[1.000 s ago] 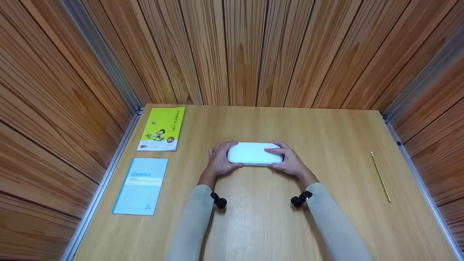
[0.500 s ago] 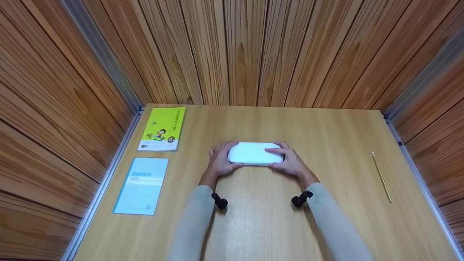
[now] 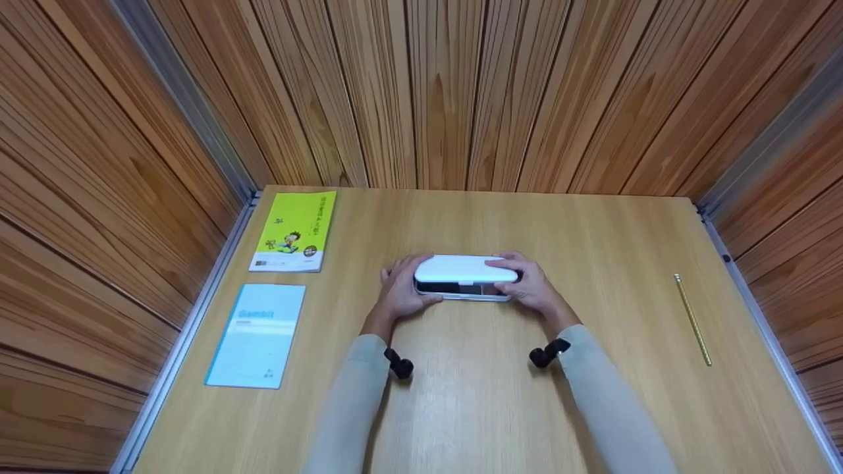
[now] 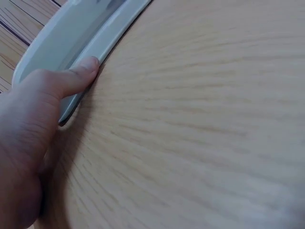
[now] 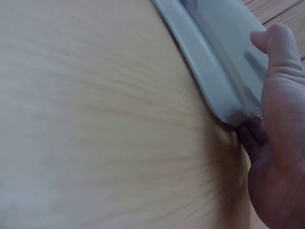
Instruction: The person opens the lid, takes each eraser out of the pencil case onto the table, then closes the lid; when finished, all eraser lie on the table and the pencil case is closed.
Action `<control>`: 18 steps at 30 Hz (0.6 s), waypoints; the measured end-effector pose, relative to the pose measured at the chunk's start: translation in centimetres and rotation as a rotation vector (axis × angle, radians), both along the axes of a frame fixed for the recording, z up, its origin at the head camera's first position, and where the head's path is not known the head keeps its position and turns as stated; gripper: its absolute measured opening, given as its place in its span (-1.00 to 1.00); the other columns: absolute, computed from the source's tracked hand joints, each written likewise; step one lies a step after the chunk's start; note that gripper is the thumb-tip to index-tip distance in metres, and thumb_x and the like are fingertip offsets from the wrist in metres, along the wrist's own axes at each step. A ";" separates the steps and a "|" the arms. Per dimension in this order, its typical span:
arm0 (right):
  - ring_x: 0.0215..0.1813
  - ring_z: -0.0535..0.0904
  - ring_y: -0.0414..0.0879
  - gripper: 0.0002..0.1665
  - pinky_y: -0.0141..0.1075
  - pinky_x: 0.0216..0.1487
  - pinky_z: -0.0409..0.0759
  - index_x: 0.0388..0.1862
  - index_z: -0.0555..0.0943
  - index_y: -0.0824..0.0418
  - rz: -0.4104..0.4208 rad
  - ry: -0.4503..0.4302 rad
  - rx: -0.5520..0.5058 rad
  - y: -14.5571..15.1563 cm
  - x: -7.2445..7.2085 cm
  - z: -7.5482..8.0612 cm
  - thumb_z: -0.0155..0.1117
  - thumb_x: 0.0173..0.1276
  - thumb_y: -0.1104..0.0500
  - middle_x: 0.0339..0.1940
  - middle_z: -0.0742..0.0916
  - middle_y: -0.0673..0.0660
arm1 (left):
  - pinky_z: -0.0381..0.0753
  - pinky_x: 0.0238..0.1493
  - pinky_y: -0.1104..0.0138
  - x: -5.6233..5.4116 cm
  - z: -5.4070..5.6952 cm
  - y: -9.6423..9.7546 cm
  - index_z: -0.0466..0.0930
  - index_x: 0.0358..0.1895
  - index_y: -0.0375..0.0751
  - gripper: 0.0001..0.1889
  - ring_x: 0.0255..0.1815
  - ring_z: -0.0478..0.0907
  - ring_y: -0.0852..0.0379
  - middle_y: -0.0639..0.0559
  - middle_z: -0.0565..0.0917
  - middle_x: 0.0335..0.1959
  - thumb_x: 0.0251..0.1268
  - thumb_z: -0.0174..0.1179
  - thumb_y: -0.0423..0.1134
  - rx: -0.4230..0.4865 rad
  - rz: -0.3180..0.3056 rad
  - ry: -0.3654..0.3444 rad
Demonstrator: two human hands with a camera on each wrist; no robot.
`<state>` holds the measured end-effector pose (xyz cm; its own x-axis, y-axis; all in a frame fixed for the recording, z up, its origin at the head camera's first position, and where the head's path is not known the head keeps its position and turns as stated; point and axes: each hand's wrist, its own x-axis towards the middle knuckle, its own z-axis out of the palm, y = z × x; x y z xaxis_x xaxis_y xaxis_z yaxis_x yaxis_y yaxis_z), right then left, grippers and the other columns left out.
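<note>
A white pencil case (image 3: 454, 268) lies on the table between both hands, its lid partly raised and a dark interior showing along the front. My left hand (image 3: 402, 289) grips the case's left end. In the left wrist view, the left thumb (image 4: 83, 71) presses on the front rim of the base (image 4: 112, 40). At the other end, my right hand (image 3: 532, 286) holds the lid, with its thumb at the lid's front edge. The right wrist view has that thumb (image 5: 281, 45) up by the lid (image 5: 233, 28), while other fingers sit by the base's corner.
To the left on the wooden table (image 3: 461, 395) lie a yellow-green book (image 3: 296, 224) and, nearer, a light blue notebook (image 3: 257, 342). A gold pencil (image 3: 693, 319) lies far right. Wood-panelled walls (image 3: 441, 99) stand behind and at both sides.
The front of the pencil case's lid has lifted, exposing the inside. My right thumb has moved up with the lid's edge; the left hand has stayed in place.
</note>
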<state>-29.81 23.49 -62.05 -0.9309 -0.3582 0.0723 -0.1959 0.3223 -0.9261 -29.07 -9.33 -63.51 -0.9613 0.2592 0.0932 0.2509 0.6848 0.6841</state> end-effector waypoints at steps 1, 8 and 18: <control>0.76 0.26 0.46 -0.42 0.43 0.80 -0.03 0.49 0.71 0.25 0.006 0.004 -0.002 0.0 -0.2 0.0 0.52 0.52 0.27 0.70 0.46 0.42 | 0.08 0.64 -0.23 0.0 0.1 -0.1 0.42 0.69 0.19 -0.04 0.70 0.42 -0.14 0.02 0.54 0.69 0.22 0.67 0.13 0.003 0.004 -0.005; 0.78 0.25 0.44 -0.38 0.49 0.79 -0.02 0.49 0.71 0.24 0.042 0.038 0.027 0.0 -0.4 0.1 0.58 0.47 0.27 0.73 0.46 0.39 | 0.10 0.64 -0.22 -0.2 0.6 -0.3 0.44 0.68 0.18 -0.04 0.71 0.41 -0.14 0.01 0.55 0.68 0.20 0.69 0.12 0.015 0.012 -0.011; 0.78 0.26 0.43 -0.43 0.43 0.82 -0.04 0.49 0.70 0.27 -0.018 -0.003 -0.023 0.0 -0.3 0.3 0.52 0.54 0.26 0.72 0.49 0.41 | 0.08 0.66 -0.21 -0.1 0.0 -0.4 0.40 0.70 0.16 0.04 0.67 0.43 -0.14 0.02 0.55 0.69 0.14 0.74 0.12 0.088 0.028 -0.018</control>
<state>-30.10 23.51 -61.77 -0.9373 -0.3400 0.0769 -0.1872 0.3046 -0.9339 -29.22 -9.69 -63.55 -0.9698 0.2237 0.0974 0.2199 0.6286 0.7460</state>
